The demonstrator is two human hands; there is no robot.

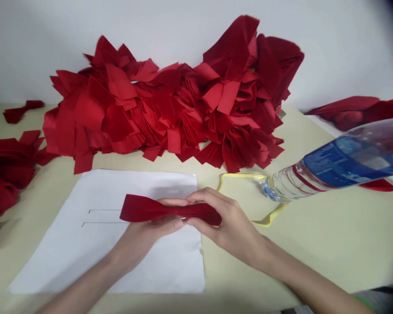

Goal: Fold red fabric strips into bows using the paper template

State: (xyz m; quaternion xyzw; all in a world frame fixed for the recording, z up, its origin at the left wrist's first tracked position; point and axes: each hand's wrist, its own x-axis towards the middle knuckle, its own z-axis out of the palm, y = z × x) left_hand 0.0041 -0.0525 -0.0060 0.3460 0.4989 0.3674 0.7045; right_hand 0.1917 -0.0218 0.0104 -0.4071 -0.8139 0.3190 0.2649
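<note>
Angular, soft-looking red pieces (165, 102) heap at twelve o'clock; my left hand (153, 229) and right hand (231, 218) grasp a velvety red strip (139, 209), narrow mid-length, flaring toward nine o'clock.

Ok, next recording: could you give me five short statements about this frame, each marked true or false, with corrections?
1. The left hand and the right hand both hold one red piece. True.
2. A large red heap lies beyond the white paper. True.
3. The white paper is unmarked. False: thin dark lines are on it.
4. The bottle is left of the white paper. False: it is to the right.
5. A yellow band circles the right wrist. False: it lies on the table, near the bottle's base.
</note>
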